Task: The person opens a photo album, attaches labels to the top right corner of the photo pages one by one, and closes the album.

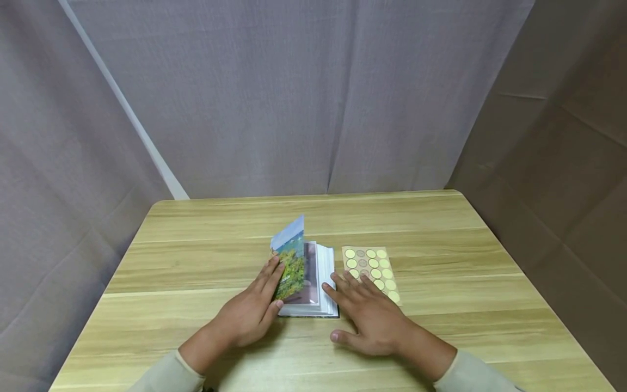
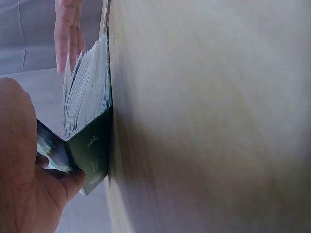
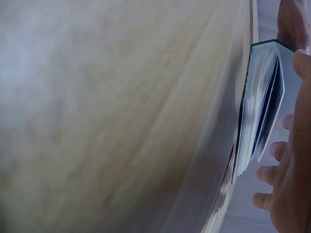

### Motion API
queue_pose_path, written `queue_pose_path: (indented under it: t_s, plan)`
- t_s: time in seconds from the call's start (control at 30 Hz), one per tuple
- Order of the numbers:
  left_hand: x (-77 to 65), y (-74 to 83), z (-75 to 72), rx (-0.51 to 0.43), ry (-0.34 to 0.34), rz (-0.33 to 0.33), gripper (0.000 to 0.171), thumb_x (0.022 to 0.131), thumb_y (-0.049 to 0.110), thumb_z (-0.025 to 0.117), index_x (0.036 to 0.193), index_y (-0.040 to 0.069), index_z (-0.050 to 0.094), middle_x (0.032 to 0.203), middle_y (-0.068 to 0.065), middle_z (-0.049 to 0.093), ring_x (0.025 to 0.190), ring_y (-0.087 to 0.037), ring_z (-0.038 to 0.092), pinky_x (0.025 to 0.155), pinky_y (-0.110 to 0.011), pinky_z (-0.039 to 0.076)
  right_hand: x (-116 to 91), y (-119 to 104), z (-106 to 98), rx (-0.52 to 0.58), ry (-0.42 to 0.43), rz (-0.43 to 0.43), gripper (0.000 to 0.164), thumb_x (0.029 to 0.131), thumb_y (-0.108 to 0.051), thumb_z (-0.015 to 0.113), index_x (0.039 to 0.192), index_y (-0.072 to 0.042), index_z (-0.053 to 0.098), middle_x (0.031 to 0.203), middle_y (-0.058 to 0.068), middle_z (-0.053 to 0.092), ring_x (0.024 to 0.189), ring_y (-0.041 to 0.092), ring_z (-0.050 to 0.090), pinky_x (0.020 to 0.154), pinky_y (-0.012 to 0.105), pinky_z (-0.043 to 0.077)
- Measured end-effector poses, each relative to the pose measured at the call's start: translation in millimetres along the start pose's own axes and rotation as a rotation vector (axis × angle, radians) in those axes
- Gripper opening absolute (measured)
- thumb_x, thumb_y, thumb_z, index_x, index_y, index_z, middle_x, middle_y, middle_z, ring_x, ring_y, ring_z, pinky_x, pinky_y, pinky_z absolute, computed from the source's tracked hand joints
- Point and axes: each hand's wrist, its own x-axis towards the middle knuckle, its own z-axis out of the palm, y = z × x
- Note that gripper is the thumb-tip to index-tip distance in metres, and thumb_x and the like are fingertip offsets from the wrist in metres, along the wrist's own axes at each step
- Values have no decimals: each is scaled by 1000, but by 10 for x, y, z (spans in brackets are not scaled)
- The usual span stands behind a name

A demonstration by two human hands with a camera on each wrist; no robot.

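Note:
A photo album with a thick block of white-edged pages lies on the table, its front cover tilted up. That cover shows a landscape with a yellow-green bush under blue sky. My left hand rests its straight fingers against the cover; in the left wrist view the thumb touches near the dark green spine. Over the album's right edge and the sticker sheet's lower left, my right hand is spread with nothing in it. The right wrist view shows its fingers apart from the fanned pages.
To the right of the album lies a sheet of round yellow stickers, with a few bare circles; the right hand hides part of it. The wooden table ends at grey curtains behind and at the sides.

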Motion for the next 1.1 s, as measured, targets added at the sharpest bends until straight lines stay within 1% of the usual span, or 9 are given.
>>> queue_pose_path:
  t_s: [0.2, 0.4, 0.57, 0.73, 0.83, 1.0, 1.1]
  plan:
    - [-15, -12, 2, -17, 17, 7, 68, 112, 37, 35, 165, 7, 4, 171, -15, 1, 154, -26, 13, 112, -44, 40, 34, -42, -10, -1, -30, -6, 89, 96, -68, 51, 166, -22, 18, 168, 11, 22, 152, 37, 22, 119, 61, 18]
    - [-28, -8, -5, -32, 48, 18, 69, 111, 32, 39, 164, 5, 5, 170, -17, 3, 151, -32, 23, 111, -46, 40, 62, -74, -19, 13, -56, -5, 89, 96, -70, 49, 166, -24, 18, 169, 8, 19, 153, 37, 19, 120, 59, 16]
    - [-36, 1, -7, -39, 62, 19, 69, 111, 31, 40, 164, 5, 5, 170, -17, 3, 149, -34, 27, 111, -46, 40, 73, -88, -2, 11, -65, -11, 88, 96, -70, 48, 165, -23, 21, 169, 9, 20, 152, 38, 22, 119, 59, 18]
    - [-44, 11, -19, -44, 73, 18, 69, 110, 29, 40, 165, 6, 5, 170, -17, 4, 146, -37, 34, 110, -47, 41, 86, -111, -3, 21, -95, -13, 87, 97, -71, 46, 165, -24, 20, 169, 7, 18, 153, 35, 20, 120, 58, 17]
    - [-51, 17, -24, -47, 76, 20, 69, 110, 27, 41, 165, 6, 4, 170, -18, 5, 144, -38, 37, 109, -47, 42, 95, -129, -4, 27, -108, -23, 87, 97, -70, 46, 165, -23, 21, 169, 7, 20, 153, 34, 20, 120, 58, 18]
    - [-54, 32, -33, -46, 76, 20, 70, 110, 24, 43, 165, 6, 3, 170, -18, 6, 144, -37, 37, 110, -46, 41, 100, -144, 10, 35, -135, -31, 85, 98, -70, 45, 165, -20, 23, 167, 8, 24, 152, 32, 24, 120, 57, 19]
    - [-50, 44, -40, -32, 81, 18, 72, 109, 23, 44, 165, 7, 2, 170, -17, 6, 144, -36, 38, 110, -46, 41, 106, -146, 19, 48, -158, -27, 85, 99, -70, 43, 165, -21, 23, 167, 7, 24, 153, 30, 23, 120, 55, 19]
